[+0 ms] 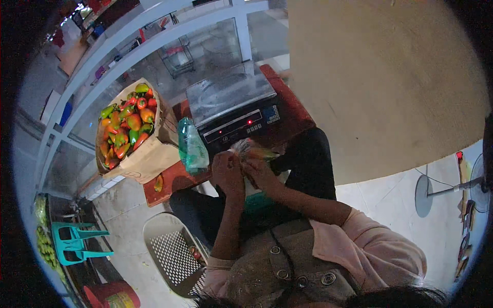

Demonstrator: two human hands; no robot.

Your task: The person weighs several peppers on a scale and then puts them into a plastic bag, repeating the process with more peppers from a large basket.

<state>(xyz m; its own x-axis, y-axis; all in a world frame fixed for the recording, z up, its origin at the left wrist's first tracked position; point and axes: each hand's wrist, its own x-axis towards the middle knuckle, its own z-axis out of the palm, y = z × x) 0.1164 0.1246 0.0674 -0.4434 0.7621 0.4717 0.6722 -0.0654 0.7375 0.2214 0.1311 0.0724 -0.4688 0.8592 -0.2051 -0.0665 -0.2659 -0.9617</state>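
In front of the scale, both hands are closed around the gathered top of a clear plastic bag (240,147). My left hand (226,173) pinches it from the left, and my right hand (261,173) grips it from the right. Orange and greenish peppers (263,153) show dimly by the bag; its lower part is mostly hidden behind my hands. Just beyond stands a digital scale (231,96) with a bare metal plate and lit red lights. A green-and-clear pack of plastic bags (192,146) leans at the scale's left side.
Left of the scale, a cardboard box (160,160) is full of red, orange and green peppers. One loose pepper (158,183) lies on the red table (187,178). A beige basket (167,256) stands on the floor, with a teal stool (77,244) farther left. A brown board (390,87) blocks the right.
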